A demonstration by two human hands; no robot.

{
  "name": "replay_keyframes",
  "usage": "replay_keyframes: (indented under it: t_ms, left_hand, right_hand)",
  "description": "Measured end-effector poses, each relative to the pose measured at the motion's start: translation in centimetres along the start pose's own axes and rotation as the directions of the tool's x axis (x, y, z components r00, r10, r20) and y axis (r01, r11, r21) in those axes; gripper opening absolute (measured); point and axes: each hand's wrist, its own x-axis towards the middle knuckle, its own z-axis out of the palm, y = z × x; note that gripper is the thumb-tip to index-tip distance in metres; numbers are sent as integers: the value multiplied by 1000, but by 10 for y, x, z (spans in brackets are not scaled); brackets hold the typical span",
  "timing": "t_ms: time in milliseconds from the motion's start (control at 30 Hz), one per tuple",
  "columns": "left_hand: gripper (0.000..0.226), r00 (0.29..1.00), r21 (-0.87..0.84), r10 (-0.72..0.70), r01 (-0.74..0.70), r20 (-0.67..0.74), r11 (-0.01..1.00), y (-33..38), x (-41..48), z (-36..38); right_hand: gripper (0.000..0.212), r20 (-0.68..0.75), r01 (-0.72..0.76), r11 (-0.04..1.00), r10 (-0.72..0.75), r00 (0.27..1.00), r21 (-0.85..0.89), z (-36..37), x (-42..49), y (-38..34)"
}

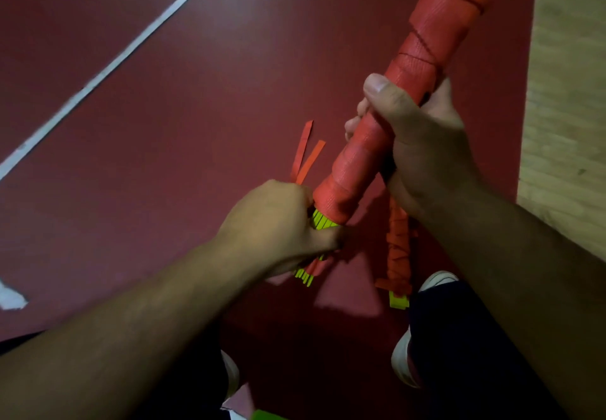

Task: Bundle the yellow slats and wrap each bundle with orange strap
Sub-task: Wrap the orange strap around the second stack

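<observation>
Orange-wrapped bundle (423,45): long axis runs near-left to far-right; right hand (423,144) grips mid-length, left hand (269,223), nearer, curls round the end where yellow slats (323,220) protrude.

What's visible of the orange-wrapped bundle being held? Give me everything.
The bundle is a long, round rod of thin yellow slats, wound in overlapping spiral turns of woven-looking orange strap. Only the slat ends show, bare at its lower end. It is held tilted, its upper end leaving the frame top right. The right hand grips its middle, thumb on top. The left hand grips its lower end, where two loose strap tails stick out.
</observation>
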Motion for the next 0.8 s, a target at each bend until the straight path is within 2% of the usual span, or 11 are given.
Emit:
replay_keyframes:
  t_ms: [167,300,367,433,567,633,733,800]
  left_hand:
    - [41,997,-236,82,-77,12,969,-2,-1,-12]
    - [49,989,-361,128,-94,71,928,-5,0,-20]
    - [50,983,-285,145,-108,114,952,-3,0,-25]
    - [54,984,-162,130,-110,118,981,-1,-1,-29]
    - [69,992,3,119,-119,46,993,3,-5,-19]
    - [65,990,52,143,-143,9,988,4,-5,-13]
    - [53,963,-69,268,-266,21,962,4,-5,-17]
    - [44,945,-298,317,-280,83,913,6,-7,-22]
  right_hand:
    - [25,75,-102,981,90,993,163,-7,5,-11]
    - [27,109,-129,963,106,988,237,-9,5,-14]
    - [24,98,-109,973,90,991,204,-9,4,-11]
    - [29,27,-89,985,86,996,148,-6,5,-6]
    - [34,-181,-45,999,49,982,26,-3,5,4]
    - [41,-240,-33,994,6,971,-107,-6,5,8]
    - [44,-251,-54,972,-6,968,-230,-6,4,5]
    - [42,-181,-72,988,47,982,-134,-4,3,0]
